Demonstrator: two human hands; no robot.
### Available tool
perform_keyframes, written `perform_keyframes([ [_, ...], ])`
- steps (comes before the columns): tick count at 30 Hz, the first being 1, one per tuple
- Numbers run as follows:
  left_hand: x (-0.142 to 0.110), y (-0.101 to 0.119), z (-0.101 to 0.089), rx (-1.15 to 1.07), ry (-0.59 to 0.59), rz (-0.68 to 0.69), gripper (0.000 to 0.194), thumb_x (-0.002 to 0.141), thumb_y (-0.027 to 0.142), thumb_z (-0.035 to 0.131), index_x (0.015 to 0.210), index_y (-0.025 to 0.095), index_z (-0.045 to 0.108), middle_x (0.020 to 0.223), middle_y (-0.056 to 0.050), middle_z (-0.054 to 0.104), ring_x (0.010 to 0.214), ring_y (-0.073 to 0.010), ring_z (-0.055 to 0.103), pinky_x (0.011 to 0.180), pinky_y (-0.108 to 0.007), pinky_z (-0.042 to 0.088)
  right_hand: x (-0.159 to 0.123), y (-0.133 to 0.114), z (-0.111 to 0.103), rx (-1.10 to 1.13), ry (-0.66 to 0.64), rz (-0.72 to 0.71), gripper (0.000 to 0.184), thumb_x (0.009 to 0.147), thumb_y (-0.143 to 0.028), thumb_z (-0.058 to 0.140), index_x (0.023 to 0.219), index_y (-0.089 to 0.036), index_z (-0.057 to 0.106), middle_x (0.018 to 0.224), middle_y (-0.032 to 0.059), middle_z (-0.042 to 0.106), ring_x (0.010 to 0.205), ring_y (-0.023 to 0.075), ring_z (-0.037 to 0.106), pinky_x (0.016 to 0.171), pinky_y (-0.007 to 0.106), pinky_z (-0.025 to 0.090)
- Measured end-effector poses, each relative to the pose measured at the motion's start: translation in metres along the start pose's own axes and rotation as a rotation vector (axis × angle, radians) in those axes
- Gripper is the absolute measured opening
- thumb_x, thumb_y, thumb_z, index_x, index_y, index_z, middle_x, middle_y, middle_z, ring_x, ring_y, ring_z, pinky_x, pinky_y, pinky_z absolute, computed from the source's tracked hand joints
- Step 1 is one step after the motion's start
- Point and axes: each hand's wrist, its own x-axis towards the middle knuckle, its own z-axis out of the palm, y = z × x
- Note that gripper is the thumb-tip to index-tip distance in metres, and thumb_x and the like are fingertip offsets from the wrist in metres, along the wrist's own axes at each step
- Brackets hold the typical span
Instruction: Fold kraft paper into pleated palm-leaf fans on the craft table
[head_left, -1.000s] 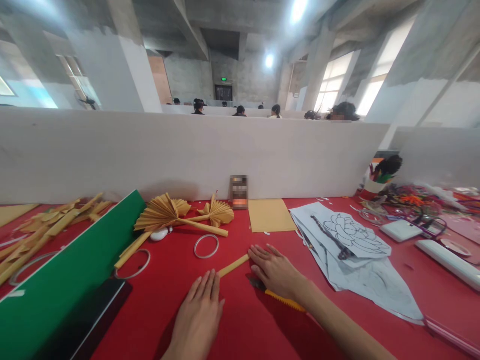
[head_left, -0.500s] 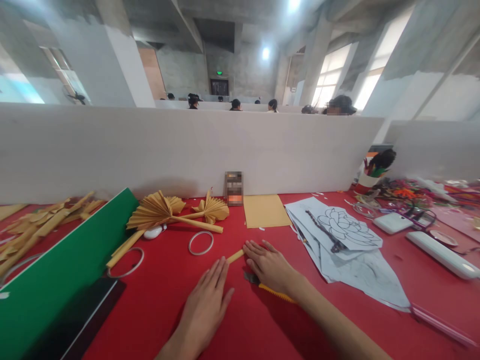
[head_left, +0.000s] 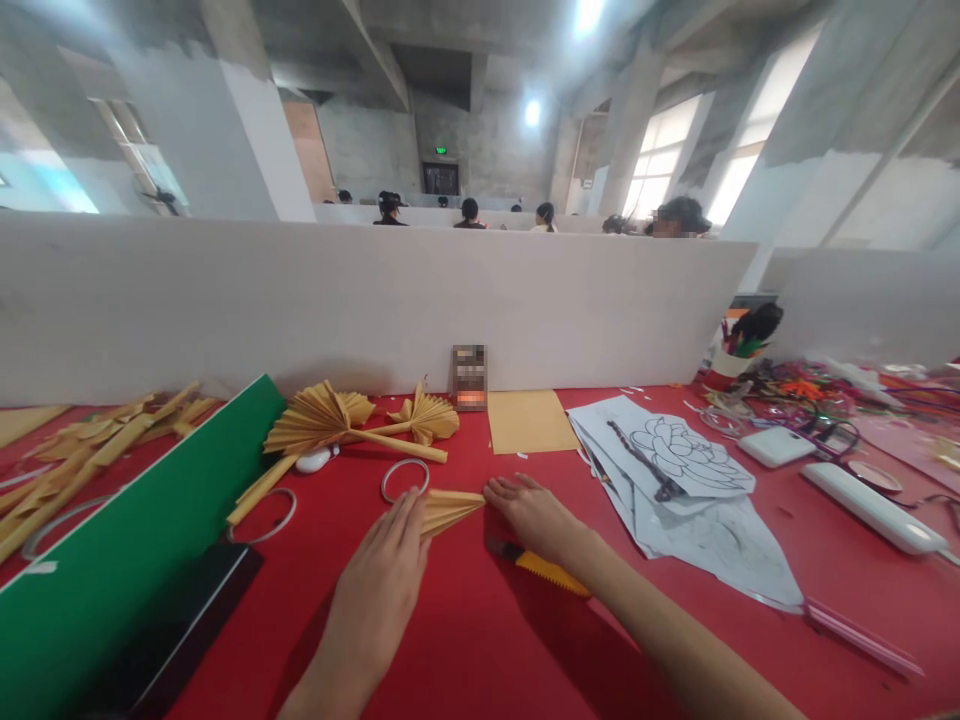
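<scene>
Work hall, bare concrete. Ceiling: grey, with heavy beams; two bright lights right of centre, one near, one farther off. Pillars (head_left: 259, 130): left and right, lower parts painted white. Far wall (head_left: 367, 160): unpainted concrete, with dark door (head_left: 441, 179) and lit green sign (head_left: 441, 151) above. Windows (head_left: 660, 155): right side, bright. Partition (head_left: 360, 300): one, long, pale, standing along the far edge of a red tabletop (head_left: 480, 640); lower rows beyond.
</scene>
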Motion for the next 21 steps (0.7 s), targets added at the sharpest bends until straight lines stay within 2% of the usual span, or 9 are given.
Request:
perform_keyframes([
  [3,0.018,0.021,-0.020,0.050,0.099,-0.091,0.057,0.100,0.010,0.031,0.155,0.005,0.046,0.157,-0.023,0.049,0.151,-0.0350,0.040,0.120,-0.056,0.038,0.004,0.004,0.002,-0.030,0.006,-0.044,0.057,0.091,-0.008,0.062,0.147,-0.014,0.052,0.148,0.0179,0.059,0.137,0.0290,0.056,0.117,0.043,0.040],
  [5,0.022,0.031,-0.021,0.057,0.131,-0.078,0.065,0.098,0.006,0.034,0.163,0.012,0.033,0.166,-0.017,0.038,0.158,-0.0334,0.023,0.125,-0.060,0.027,0.006,0.006,0.003,-0.056,0.017,-0.074,0.057,0.090,-0.009,0.065,0.145,-0.013,0.053,0.146,0.0188,0.061,0.134,0.0296,0.058,0.114,0.042,0.042],
  [6,0.023,0.035,-0.018,0.047,0.109,-0.025,0.069,0.096,0.004,0.036,0.164,0.017,0.032,0.168,-0.014,0.035,0.159,-0.0321,0.021,0.126,-0.059,0.026,0.007,0.006,0.003,-0.068,0.025,-0.086,0.053,0.091,-0.010,0.065,0.143,-0.012,0.054,0.142,0.0195,0.063,0.130,0.0299,0.061,0.111,0.042,0.043],
  [8,0.026,0.037,-0.003,0.013,-0.002,0.123,0.071,0.091,0.000,0.041,0.160,0.019,0.041,0.165,-0.012,0.041,0.156,-0.0305,0.032,0.124,-0.053,0.033,0.012,0.008,0.005,-0.090,0.040,-0.107,0.040,0.094,-0.008,0.061,0.134,-0.010,0.059,0.130,0.0202,0.069,0.118,0.0299,0.067,0.102,0.041,0.047],
  [11,0.036,0.032,0.021,-0.025,-0.222,0.134,0.066,0.085,-0.008,0.044,0.146,0.012,0.058,0.146,-0.019,0.063,0.137,-0.0342,0.057,0.112,-0.051,0.047,0.019,0.013,0.005,-0.107,0.058,-0.157,0.025,0.099,-0.005,0.053,0.120,-0.010,0.065,0.108,0.0164,0.075,0.101,0.0276,0.071,0.092,0.038,0.048],
  [13,0.045,0.025,0.029,-0.053,-0.264,0.123,0.068,0.082,-0.013,0.040,0.143,0.010,0.060,0.133,-0.020,0.070,0.123,-0.0342,0.066,0.103,-0.049,0.053,0.023,0.019,0.004,-0.103,0.071,-0.195,0.023,0.101,-0.006,0.052,0.118,-0.013,0.066,0.103,0.0128,0.076,0.098,0.0254,0.070,0.092,0.037,0.046],
  [16,0.057,0.012,0.029,-0.129,-0.268,0.126,0.067,0.083,-0.011,0.040,0.144,0.010,0.058,0.128,-0.019,0.072,0.120,-0.0346,0.066,0.102,-0.049,0.051,0.023,0.026,0.004,-0.087,0.096,-0.205,0.024,0.104,-0.011,0.051,0.124,-0.016,0.064,0.101,0.0104,0.076,0.099,0.0240,0.069,0.094,0.036,0.045],
  [19,0.067,-0.001,0.024,-0.260,-0.278,0.108,0.048,0.097,0.005,0.042,0.139,0.019,0.062,0.127,-0.013,0.073,0.116,-0.0277,0.069,0.096,-0.038,0.052,0.018,0.029,0.003,0.008,0.164,-0.107,0.027,0.103,-0.019,0.059,0.130,-0.018,0.061,0.107,0.0107,0.075,0.100,0.0247,0.069,0.096,0.038,0.045],
  [21,0.072,-0.009,0.020,-0.500,-0.311,0.045,0.038,0.103,0.018,0.041,0.132,0.024,0.065,0.125,-0.009,0.074,0.110,-0.0241,0.071,0.091,-0.032,0.052,0.014,0.029,0.001,0.158,0.222,-0.032,0.025,0.100,-0.020,0.064,0.125,-0.021,0.064,0.110,0.0091,0.075,0.100,0.0245,0.069,0.099,0.040,0.045],
])
